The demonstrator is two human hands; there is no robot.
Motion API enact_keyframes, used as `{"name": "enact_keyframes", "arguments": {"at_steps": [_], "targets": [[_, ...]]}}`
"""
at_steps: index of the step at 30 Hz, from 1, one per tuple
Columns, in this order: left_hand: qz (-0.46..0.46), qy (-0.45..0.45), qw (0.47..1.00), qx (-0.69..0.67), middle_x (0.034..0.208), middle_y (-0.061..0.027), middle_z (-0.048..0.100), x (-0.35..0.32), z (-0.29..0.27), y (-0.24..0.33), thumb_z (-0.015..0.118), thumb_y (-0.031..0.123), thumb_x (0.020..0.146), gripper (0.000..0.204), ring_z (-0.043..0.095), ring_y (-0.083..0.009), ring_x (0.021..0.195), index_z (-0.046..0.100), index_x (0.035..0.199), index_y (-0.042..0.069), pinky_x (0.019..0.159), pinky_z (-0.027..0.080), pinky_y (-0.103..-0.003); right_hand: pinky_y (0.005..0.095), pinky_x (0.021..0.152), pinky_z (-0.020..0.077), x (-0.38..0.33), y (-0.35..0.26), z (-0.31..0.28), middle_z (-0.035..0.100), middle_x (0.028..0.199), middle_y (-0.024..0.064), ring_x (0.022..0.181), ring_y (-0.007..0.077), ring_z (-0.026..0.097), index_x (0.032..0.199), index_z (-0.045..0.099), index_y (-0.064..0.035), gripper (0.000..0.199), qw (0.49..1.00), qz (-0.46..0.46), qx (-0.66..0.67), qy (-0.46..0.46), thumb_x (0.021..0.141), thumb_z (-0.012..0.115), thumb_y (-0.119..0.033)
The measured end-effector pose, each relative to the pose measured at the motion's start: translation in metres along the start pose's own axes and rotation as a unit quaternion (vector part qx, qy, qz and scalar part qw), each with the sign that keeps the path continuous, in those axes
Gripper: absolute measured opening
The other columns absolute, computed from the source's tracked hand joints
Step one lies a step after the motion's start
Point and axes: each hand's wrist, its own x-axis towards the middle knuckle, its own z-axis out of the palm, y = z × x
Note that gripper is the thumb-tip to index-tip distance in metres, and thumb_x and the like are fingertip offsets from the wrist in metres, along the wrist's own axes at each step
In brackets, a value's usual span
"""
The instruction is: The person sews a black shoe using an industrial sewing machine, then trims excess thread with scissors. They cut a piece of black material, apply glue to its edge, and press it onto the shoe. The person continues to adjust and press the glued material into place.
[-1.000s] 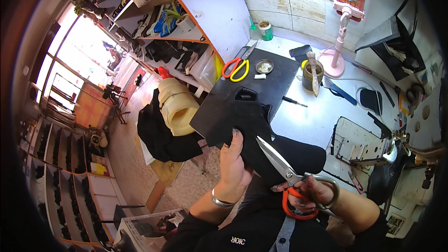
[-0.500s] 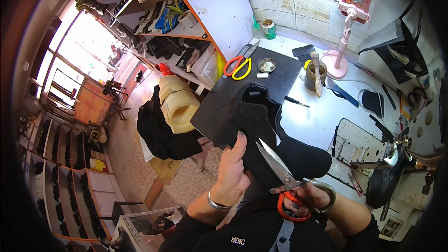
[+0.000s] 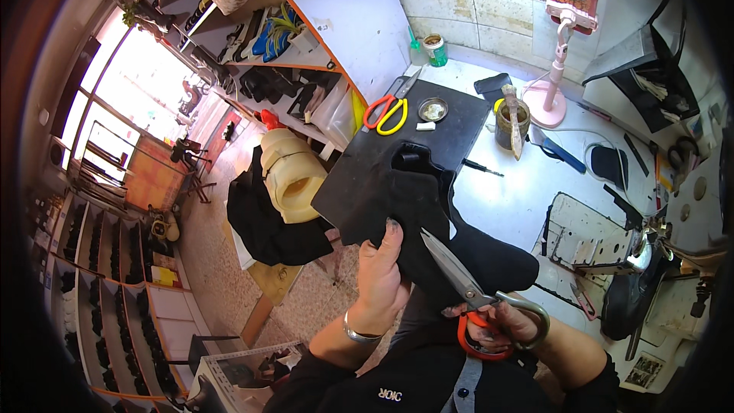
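One black piece (image 3: 397, 199) crosses board (image 3: 457, 124) edge; left fingers (image 3: 389, 242) pinching it; right fingers (image 3: 484, 334) gripping scissors (image 3: 460, 273); white tabletop (image 3: 505, 199) beyond.

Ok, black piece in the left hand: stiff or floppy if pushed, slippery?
The black piece likely flexes: its edges curve and bend. Probably not limp, though: the upper opening gapes with no hand on it. Likely not very slippery: its surface looks mostly matte where the left hand grips it.

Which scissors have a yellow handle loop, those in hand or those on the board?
The yellow-looped scissors lie on the black board; their other loop is orange-red. The held scissors, in the right hand, have red and greyish loops.
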Motion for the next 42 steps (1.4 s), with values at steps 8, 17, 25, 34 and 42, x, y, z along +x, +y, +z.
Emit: {"name": "enact_keyframes", "arguments": {"at_steps": [8,17,25,34,42], "targets": [[0.175,0.052,0.972,0.148,0.113,-0.0141,0.063,0.009,-0.012,-0.009,0.052,0.01,0.096,0.029,0.064,-0.0242,0.1,0.053,0.121,-0.003,0.091,0.052,-0.037,0.0217,0.046,0.034,-0.005,-0.039,0.025,0.051,0.068,-0.0009,0.051,0.0065,0.042,0.131,0.047,0.0012,0.058,0.958,0.081,-0.239,0.137,0.096,0.051,-0.044],[-0.04,0.061,0.997,-0.038,0.114,-0.0144,0.063,0.006,-0.007,0.003,0.053,0.01,0.096,0.027,0.065,-0.0263,0.098,0.054,0.12,-0.001,0.088,0.054,-0.04,0.0195,0.052,0.0354,0.008,-0.004,-0.013,0.054,0.08,-0.0003,0.06,0.0057,0.046,0.136,0.041,0.0019,0.078,0.992,0.016,-0.12,-0.028,0.093,0.038,-0.063],[0.097,0.062,0.993,0.035,0.114,-0.0109,0.063,0.003,-0.001,-0.01,0.052,0.013,0.097,0.026,0.063,-0.0226,0.101,0.054,0.12,0.0,0.089,0.052,-0.036,0.0189,0.052,0.0356,0.01,0.002,-0.031,0.054,0.084,0.0042,0.056,0.0076,0.046,0.141,0.028,0.0082,0.095,0.99,0.066,-0.005,-0.121,0.089,0.032,-0.071],[-0.016,0.049,0.997,-0.052,0.114,-0.012,0.063,0.005,0.003,-0.001,0.049,0.019,0.099,0.03,0.063,-0.0238,0.101,0.053,0.122,0.0,0.088,0.053,-0.038,0.019,0.053,0.0366,0.021,0.013,-0.033,0.053,0.082,0.0058,0.054,0.0088,0.044,0.14,0.031,0.0069,0.084,0.984,0.03,0.094,-0.146,0.094,0.03,-0.063],[0.043,0.092,0.995,0.003,0.117,-0.0104,0.062,0.007,0.01,-0.007,0.05,0.022,0.099,0.033,0.064,-0.0222,0.101,0.052,0.125,0.002,0.089,0.052,-0.037,0.0199,0.051,0.0364,0.021,0.011,-0.027,0.053,0.081,0.0063,0.053,0.0087,0.044,0.139,0.034,0.0041,0.078,0.987,0.013,0.098,-0.13,0.096,0.031,-0.06]]}}
